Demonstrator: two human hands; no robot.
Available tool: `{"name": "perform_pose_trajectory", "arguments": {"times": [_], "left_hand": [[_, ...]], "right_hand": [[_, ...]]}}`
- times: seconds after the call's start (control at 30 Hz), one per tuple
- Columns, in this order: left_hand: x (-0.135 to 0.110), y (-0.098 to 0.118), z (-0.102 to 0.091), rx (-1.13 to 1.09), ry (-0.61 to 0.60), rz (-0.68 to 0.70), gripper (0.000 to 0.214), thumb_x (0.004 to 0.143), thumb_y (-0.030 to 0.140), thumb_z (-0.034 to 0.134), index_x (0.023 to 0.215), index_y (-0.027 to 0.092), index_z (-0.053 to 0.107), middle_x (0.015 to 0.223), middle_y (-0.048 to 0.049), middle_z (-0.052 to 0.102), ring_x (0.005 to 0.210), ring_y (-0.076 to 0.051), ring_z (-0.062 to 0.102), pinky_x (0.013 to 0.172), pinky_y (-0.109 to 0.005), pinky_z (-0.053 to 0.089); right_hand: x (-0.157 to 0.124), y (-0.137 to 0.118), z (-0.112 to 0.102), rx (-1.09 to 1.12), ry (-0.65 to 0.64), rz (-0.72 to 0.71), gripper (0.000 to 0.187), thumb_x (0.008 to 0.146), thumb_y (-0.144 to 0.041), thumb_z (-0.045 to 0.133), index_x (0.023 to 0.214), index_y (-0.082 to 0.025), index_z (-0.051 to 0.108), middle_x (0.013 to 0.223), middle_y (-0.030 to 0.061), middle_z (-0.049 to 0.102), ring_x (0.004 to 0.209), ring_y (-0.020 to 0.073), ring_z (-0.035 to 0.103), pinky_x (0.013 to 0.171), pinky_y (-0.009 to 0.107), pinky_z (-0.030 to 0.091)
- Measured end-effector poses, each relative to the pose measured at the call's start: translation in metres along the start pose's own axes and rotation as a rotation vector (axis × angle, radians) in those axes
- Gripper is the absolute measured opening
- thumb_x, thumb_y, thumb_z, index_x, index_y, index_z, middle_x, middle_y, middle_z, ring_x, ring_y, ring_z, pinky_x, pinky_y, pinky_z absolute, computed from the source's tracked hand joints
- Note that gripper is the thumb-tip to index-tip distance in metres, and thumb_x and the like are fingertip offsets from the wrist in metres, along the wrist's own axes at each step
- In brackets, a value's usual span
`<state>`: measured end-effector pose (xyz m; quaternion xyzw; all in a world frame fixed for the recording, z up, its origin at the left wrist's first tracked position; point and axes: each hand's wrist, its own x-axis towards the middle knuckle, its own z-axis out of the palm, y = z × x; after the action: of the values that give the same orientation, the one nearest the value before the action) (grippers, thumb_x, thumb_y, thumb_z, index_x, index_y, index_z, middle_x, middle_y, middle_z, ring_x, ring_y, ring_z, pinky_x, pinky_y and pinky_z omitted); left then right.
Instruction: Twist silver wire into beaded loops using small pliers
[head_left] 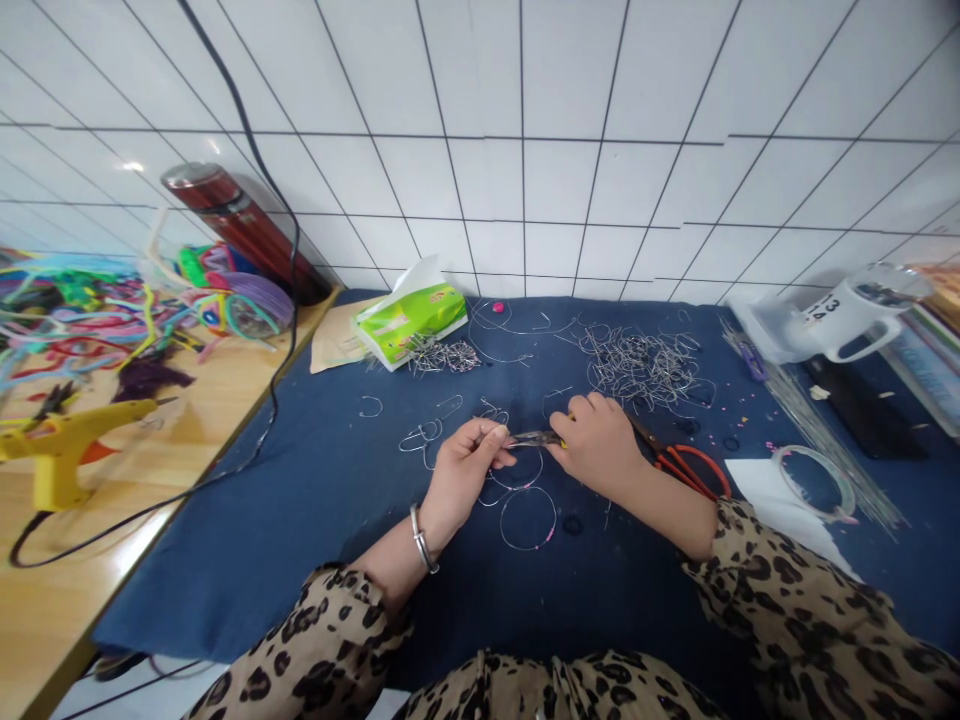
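One hand, the right hand (598,440), grips yellow-handled pliers (535,438). At their tips, the left hand (466,458) pinches shut, on what is too small to tell; just below, a wire ring with pink beads (551,534) lies on blue cloth (300,520).

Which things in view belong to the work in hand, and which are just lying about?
Belongs:
pliers in the right hand, tips at the left hand
beaded wire ring
probably the wire pile

Apparently just lying about:
yellow glue gun
tissue pack
red flask
white mug
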<state>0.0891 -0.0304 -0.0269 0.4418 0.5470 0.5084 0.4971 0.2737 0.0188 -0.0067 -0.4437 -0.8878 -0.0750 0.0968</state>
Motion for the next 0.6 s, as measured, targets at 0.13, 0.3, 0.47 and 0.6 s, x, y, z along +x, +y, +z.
{"name": "perform_pose_trajectory", "arguments": {"times": [0.13, 0.3, 0.47, 0.6], "left_hand": [[-0.0006, -0.0016, 0.0007, 0.017, 0.017, 0.001, 0.022, 0.083, 0.036, 0.054, 0.082, 0.015, 0.060, 0.067, -0.0022, 0.064, 0.060, -0.011, 0.060, 0.061, -0.023, 0.046], [-0.0009, -0.0019, 0.0015, -0.009, 0.054, -0.001, 0.023, 0.081, 0.036, 0.055, 0.080, 0.015, 0.060, 0.067, -0.0027, 0.065, 0.059, -0.011, 0.059, 0.061, -0.023, 0.045], [-0.0002, -0.0034, 0.0016, -0.074, 0.108, -0.013, 0.023, 0.081, 0.037, 0.055, 0.080, 0.014, 0.059, 0.075, -0.0039, 0.066, 0.060, -0.010, 0.059, 0.060, -0.022, 0.045], [-0.0002, -0.0045, 0.0022, -0.105, 0.111, -0.022, 0.022, 0.081, 0.036, 0.056, 0.079, 0.014, 0.059, 0.077, -0.0036, 0.066, 0.060, -0.009, 0.059, 0.059, -0.021, 0.045]], "right_hand": [[-0.0003, -0.0002, -0.0002, -0.005, 0.002, 0.002, 0.025, 0.083, -0.041, 0.048, 0.081, -0.019, 0.061, 0.081, 0.0085, 0.052, 0.081, 0.0213, 0.039, 0.069, 0.032, 0.024], [-0.0007, 0.0003, -0.0014, -0.010, 0.017, 0.012, 0.025, 0.082, -0.040, 0.049, 0.082, -0.018, 0.062, 0.081, 0.0091, 0.051, 0.080, 0.0214, 0.038, 0.068, 0.032, 0.024], [-0.0001, 0.0019, -0.0055, -0.032, 0.056, -0.013, 0.023, 0.083, -0.036, 0.047, 0.082, -0.019, 0.061, 0.080, 0.0082, 0.050, 0.080, 0.0213, 0.036, 0.068, 0.033, 0.023], [0.0003, 0.0029, -0.0069, -0.056, 0.065, -0.038, 0.022, 0.083, -0.036, 0.047, 0.083, -0.019, 0.061, 0.078, 0.0072, 0.049, 0.079, 0.0212, 0.035, 0.067, 0.034, 0.022]]}}
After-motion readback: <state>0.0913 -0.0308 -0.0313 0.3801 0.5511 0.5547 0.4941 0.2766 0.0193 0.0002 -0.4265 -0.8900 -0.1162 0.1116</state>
